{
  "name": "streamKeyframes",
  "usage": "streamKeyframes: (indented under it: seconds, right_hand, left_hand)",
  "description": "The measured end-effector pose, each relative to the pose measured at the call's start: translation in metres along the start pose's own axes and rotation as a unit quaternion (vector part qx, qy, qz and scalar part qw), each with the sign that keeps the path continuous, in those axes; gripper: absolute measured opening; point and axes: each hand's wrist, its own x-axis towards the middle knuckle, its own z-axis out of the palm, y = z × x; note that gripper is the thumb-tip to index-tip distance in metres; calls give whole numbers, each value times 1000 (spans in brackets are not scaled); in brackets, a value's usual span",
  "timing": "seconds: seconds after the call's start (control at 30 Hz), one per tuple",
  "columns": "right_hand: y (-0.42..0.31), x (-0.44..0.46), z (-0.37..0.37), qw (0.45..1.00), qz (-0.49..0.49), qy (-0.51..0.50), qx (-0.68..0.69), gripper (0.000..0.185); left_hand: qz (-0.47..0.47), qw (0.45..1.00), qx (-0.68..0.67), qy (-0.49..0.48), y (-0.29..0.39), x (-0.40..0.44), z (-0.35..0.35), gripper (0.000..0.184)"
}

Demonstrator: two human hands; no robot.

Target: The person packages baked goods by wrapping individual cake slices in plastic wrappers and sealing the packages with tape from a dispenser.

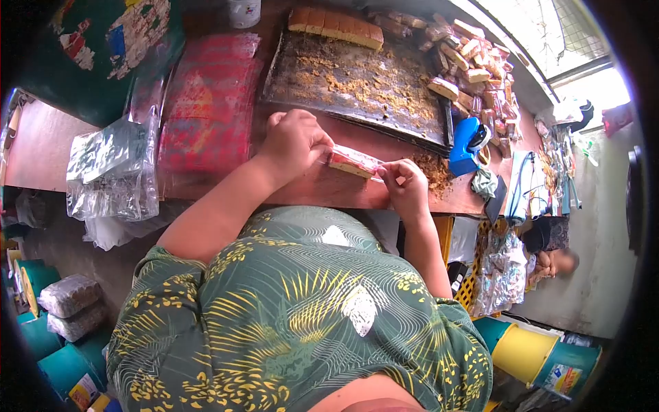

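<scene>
A slice of cake in a clear, red-printed plastic wrapper is held just above the front of the table, between my two hands. My left hand pinches the wrapper's left end between thumb and fingers. At the opposite end, my right hand is closed on the plastic with thumb and forefinger. Behind the slice lies a dark baking tray strewn with crumbs, with a row of cut cake along its far edge. A blue tape dispenser stands to the right of my right hand.
Many wrapped cake slices are heaped at the back right. Red printed plastic sheets and clear bags lie at the left. Crumbs are scattered beside the dispenser. A white cup stands at the back. Another person is at the far right.
</scene>
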Motion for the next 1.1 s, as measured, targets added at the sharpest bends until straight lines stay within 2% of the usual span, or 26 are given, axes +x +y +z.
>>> streamKeyframes:
  seconds: [0.03,0.13,0.17,0.27,0.3,0.37,0.43,0.5,0.57,0.6,0.63,0.73,0.77,0.87,0.9,1.0,1.03,1.1]
  right_hand:
    - [-6,0,-4,999,6,-4,-45,12]
    - [9,-4,-6,990,-53,-24,-130,17]
    - [16,-3,-4,989,-24,-35,-144,22]
    - [7,9,-7,969,3,-51,-243,21]
    - [3,12,-7,968,36,-46,-243,18]
    - [1,13,-8,972,-52,-33,-228,18]
    - [-1,9,-7,966,-116,-41,-229,21]
    - [0,-5,-2,955,-126,-43,-264,23]
    - [-13,-19,3,945,-123,-52,-300,26]
    - [-23,-26,1,950,-59,-109,-288,33]
    - [-23,-25,0,949,-57,-118,-285,31]
    - [-23,-9,-8,958,-60,-112,-257,20]
    - [-31,-2,-6,949,-93,-60,-296,13]
    - [-32,4,3,940,-115,-10,-323,10]
    - [-30,-1,6,940,-132,2,-316,12]
    - [-24,-32,20,932,-117,-26,-343,37]
    - [-25,-39,28,937,-108,-41,-331,50]
    - [-25,-48,32,941,-83,-68,-322,67]
  left_hand:
    - [-40,997,-38,-55,-2,-2,-4,10]
    - [-87,991,-31,-102,-3,-13,-5,13]
    - [-129,981,-25,-141,-1,-12,-4,14]
    - [-156,983,38,-89,7,-6,2,12]
    - [-140,986,32,-85,6,-5,4,11]
    - [-108,991,21,-74,1,-3,9,10]
    - [-61,990,67,-113,3,-5,8,11]
    - [-12,982,111,-152,6,-7,8,15]
    - [20,981,142,-133,19,-22,9,12]
    - [36,979,158,-125,23,-29,9,11]
    - [65,977,172,-105,23,-32,11,11]
    - [67,971,162,-160,12,-8,6,11]
    - [21,960,164,-226,12,9,3,10]
    - [60,971,195,-125,7,19,13,13]
    - [55,965,192,-173,13,13,9,20]
    - [44,988,143,-44,11,-36,38,40]
    - [23,992,116,-43,24,-36,28,51]
    - [-77,986,-146,-24,22,-21,36,44]
